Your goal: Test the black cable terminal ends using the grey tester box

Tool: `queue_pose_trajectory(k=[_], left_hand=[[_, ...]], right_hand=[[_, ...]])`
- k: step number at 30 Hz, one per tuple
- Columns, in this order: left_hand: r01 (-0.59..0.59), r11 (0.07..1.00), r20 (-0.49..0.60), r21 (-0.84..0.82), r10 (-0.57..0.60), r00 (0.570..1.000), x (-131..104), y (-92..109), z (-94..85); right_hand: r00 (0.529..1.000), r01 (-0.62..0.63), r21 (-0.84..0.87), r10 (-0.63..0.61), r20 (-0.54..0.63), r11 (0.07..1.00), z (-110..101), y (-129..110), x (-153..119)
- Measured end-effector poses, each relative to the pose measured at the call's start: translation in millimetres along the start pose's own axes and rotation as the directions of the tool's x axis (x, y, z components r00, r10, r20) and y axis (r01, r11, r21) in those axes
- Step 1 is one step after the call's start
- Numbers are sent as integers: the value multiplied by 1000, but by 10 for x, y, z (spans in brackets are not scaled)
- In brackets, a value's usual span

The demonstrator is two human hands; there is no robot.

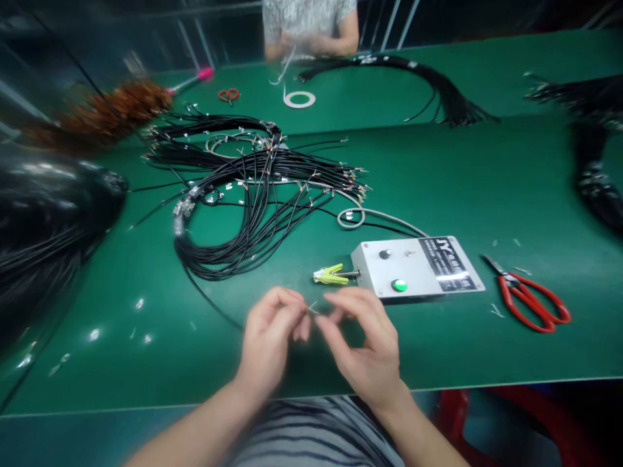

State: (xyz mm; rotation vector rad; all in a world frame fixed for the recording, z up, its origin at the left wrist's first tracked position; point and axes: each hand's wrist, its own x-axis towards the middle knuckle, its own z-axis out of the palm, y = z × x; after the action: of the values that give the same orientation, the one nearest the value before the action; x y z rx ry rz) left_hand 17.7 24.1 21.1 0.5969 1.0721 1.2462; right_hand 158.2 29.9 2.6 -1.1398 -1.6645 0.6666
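Near the table's front edge, my left hand (272,331) pinches the end of a black cable (211,301), whose thin pale wires (313,307) stick out past the fingertips. My right hand (363,337) is just to the right, thumb and forefinger apart beside the wires, with nothing visible held. Just beyond the hands, a yellow-green clip (331,274) projects from a grey metal box (413,266) with a black knob and a lit green button. A large looped bundle of black cables (214,256) with stripped ends lies behind my left hand.
Red-handled cutters (533,301) lie right of the box, near small wire scraps (496,311). More black cables (452,97) and a white tape roll (299,99) are farther back. A person (311,29) sits opposite. A dark cable bundle (53,227) bulks at left.
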Motion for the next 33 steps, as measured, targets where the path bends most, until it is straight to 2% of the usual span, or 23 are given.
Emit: queue_pose_trajectory(k=[2, 4, 12, 15, 19, 22, 24, 26, 28, 30, 33], left_hand=[[2, 1000, 4, -2, -2, 1000, 5, -2, 3], [-4, 1000, 7, -10, 4, 1000, 8, 1, 7], [-37, 999, 15, -28, 37, 999, 26, 4, -1], [-28, 999, 13, -29, 29, 999, 30, -11, -9], [-19, 998, -27, -68, 17, 999, 33, -16, -25], [-28, 995, -50, -91, 24, 998, 33, -3, -33], [-28, 996, -48, -88, 24, 999, 28, 1, -31], [-29, 997, -39, -70, 27, 999, 17, -7, -28], [-40, 998, -34, -41, 38, 999, 0, -26, -27], [-55, 998, -29, -4, 55, 998, -18, -50, -31], [-78, 996, -10, 33, 78, 997, -42, -81, -44]], right_hand=[[989, 145, -128, -140, 50, 981, -14, 14, 36], [974, 220, -228, -202, 97, 948, -6, 26, 72], [927, 338, -377, -373, -24, 863, 68, 28, 70], [910, 373, -414, -414, -11, 831, 61, 47, 37], [890, 436, -427, -449, 77, 792, -21, 106, -13], [946, 324, -354, -314, 87, 877, -94, 117, -38], [987, 162, -199, -155, 49, 967, -105, 91, -46], [998, -30, -9, 31, 49, 999, -70, 45, -53], [972, -225, 143, 212, 96, 964, 7, -6, -59], [926, -377, 269, 350, 144, 887, 103, -53, -64], [866, -495, 469, 459, 199, 731, 221, -108, -53]])
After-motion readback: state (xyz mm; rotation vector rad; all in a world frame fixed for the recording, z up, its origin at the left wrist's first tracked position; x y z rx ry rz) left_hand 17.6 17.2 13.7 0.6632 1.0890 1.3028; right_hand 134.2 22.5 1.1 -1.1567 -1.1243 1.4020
